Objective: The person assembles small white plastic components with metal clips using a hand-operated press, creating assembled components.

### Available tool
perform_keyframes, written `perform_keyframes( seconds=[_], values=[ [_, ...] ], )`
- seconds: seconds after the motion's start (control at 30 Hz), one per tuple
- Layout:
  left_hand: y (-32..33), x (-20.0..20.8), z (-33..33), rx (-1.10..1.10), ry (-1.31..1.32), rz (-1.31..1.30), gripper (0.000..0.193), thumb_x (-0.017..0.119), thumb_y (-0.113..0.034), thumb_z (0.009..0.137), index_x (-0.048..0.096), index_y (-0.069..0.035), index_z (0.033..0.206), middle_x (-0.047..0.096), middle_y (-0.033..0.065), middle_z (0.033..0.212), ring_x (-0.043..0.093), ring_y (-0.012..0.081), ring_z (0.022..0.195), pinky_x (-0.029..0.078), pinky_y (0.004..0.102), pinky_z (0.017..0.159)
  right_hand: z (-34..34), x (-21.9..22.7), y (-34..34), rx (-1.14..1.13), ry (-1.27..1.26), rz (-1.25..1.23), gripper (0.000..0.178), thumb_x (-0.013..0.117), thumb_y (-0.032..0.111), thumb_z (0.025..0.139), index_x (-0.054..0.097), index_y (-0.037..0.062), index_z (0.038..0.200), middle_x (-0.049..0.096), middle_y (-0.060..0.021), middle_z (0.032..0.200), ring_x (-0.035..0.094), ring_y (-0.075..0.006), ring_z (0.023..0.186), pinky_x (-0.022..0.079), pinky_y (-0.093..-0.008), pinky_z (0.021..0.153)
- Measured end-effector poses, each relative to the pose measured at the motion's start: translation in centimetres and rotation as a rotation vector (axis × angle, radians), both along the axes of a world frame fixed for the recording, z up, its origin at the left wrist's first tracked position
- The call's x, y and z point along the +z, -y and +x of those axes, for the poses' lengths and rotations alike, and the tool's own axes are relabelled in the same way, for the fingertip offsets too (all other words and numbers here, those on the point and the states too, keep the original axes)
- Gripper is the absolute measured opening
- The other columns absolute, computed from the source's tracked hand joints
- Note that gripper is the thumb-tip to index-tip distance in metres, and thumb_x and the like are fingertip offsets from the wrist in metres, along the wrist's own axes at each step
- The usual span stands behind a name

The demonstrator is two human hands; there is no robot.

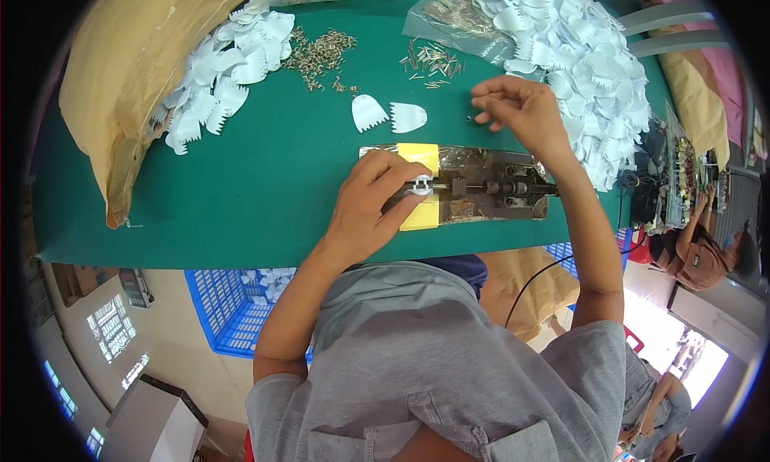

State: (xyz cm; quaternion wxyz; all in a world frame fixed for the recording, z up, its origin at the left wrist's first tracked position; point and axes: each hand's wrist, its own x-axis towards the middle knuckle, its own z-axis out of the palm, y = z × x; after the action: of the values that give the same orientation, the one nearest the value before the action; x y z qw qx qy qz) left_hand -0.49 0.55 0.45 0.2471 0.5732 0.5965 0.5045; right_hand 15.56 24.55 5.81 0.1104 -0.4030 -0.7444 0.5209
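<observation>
Nearest the camera is the person's grey shirt, with both forearms reaching up over the near edge of the green bench (241, 197). Under that edge there's a blue plastic crate (224, 310) with a few pale pieces in it, probably where finished ones end up.

The left hand (370, 209) is curled down with fingertips pinching a small white plastic piece (419, 186) onto the metal jig (489, 191), which sits just in from the near edge, a bit right of centre. Yellow tape (419, 156) marks the spot on the jig, and it looks like the hand is pressing the piece there so it stays seated in the fixture.

A little further in, the right hand (521, 109) hovers above the bench with fingers pinched together on something small and dark. It's too tiny to say what it is, maybe one of the pins.

Just past the jig, two loose white comb-toothed pieces (387, 115) lie flat mid-bench, apart from the piles and within easy grabbing range.

Toward the far edge there are scattered little metal pins (321, 57) and a second bunch (431, 62), with a heap of the white pieces at the far left (216, 77) beside a big brown paper sack (128, 61), and a much bigger heap at the far right corner (577, 53). Another person sits off past the right edge.
</observation>
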Motion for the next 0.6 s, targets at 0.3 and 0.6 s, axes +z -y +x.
perform_keyframes(
  seconds=[0.3,0.6],
  values=[
    [-0.1,0.4,0.1,-0.003,0.045,-0.033,0.032,0.077,0.0,0.086,0.072,-0.007,0.118,0.062,0.0081,0.107,0.063,0.0255,0.102,0.052,0.0353,0.086,1.0,-0.7,0.8,0.139,0.203,0.407,0.014,0.077,0.011,0.089,0.078,0.0028,0.1,0.079,-0.012,0.093,0.076,-0.0225,0.081,0.059,-0.0332,0.076],
    [-0.1,0.5,0.0,-0.006,0.04,-0.061,0.032,0.077,-0.001,0.087,0.072,-0.007,0.118,0.063,0.0083,0.107,0.063,0.0251,0.1,0.052,0.0348,0.086,0.6,-1.8,2.2,0.358,0.236,0.937,0.011,0.076,0.013,0.087,0.075,0.0044,0.094,0.068,-0.0125,0.085,0.069,-0.0344,0.079,0.055,-0.0461,0.071]
  ],
)
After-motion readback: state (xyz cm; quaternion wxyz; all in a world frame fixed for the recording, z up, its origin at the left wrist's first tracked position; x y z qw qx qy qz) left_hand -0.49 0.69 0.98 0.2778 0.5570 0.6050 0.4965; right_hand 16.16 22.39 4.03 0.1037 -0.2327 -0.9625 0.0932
